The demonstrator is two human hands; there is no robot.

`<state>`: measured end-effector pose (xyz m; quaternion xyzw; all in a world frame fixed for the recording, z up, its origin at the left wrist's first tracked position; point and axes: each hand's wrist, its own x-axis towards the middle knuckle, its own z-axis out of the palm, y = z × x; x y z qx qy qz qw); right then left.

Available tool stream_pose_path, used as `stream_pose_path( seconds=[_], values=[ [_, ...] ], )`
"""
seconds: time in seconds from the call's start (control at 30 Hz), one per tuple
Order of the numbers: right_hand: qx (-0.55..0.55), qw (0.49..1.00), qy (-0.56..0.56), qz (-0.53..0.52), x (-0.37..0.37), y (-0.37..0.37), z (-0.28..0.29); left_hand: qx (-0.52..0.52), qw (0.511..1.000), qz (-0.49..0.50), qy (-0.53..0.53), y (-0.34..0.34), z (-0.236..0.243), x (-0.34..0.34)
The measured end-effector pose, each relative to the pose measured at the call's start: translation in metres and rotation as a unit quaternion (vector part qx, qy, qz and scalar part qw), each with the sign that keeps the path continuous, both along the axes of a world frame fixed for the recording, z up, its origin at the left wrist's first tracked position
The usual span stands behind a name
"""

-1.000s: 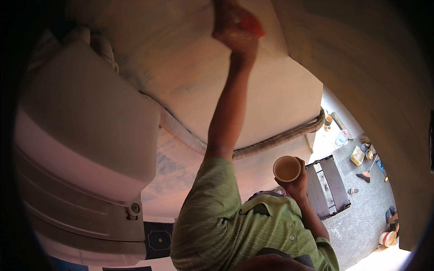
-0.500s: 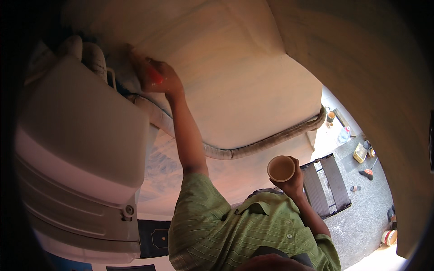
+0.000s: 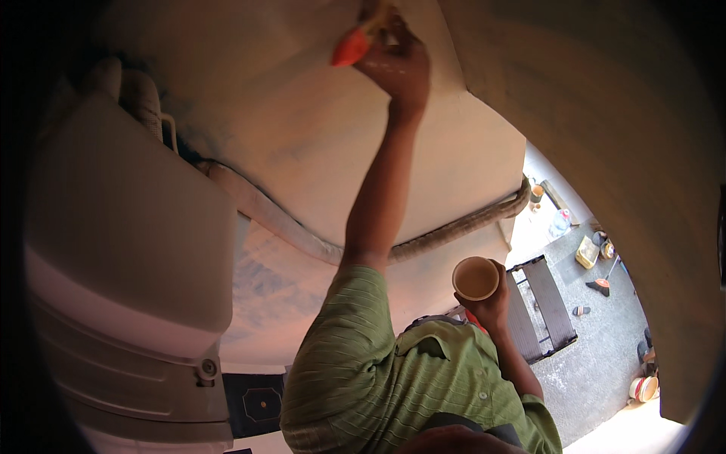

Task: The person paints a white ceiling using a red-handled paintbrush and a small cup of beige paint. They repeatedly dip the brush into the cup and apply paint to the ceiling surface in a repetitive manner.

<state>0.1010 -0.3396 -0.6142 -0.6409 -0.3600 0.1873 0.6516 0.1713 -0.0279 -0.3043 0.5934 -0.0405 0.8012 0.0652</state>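
My left hand is raised high at the top of the view, its fingers closed round a paintbrush with a red handle. The brush's upper part is blurred and partly covered by the fingers. Close to that hand is a beige wall surface with greyish streaks. Lower down and to the right, my right hand grips a pale round cup from the side. The cup's mouth faces the view; tan colour shows inside, though I cannot tell how full it is.
A large white appliance casing fills the left side. A wrapped pipe runs along the wall. To the right are a slatted stand, a plastic bottle, a yellowish container, a slipper and a bucket.
My left hand has swept up and to the right with the paintbrush, away from the white casing. My right hand keeps the cup in nearly the same place.
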Motion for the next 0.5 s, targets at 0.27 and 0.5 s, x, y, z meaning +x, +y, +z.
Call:
stream_pose_path(
  seconds=[0.27,0.5],
  values=[
    [0.001,0.998,0.027,0.057,-0.001,0.010,0.004,-0.041,0.937,0.346,0.014,0.039,0.032,-0.176],
    [-0.004,0.994,-0.008,0.107,-0.011,0.016,0.002,0.004,0.756,0.652,-0.055,0.119,-0.001,-0.283]
  ],
)
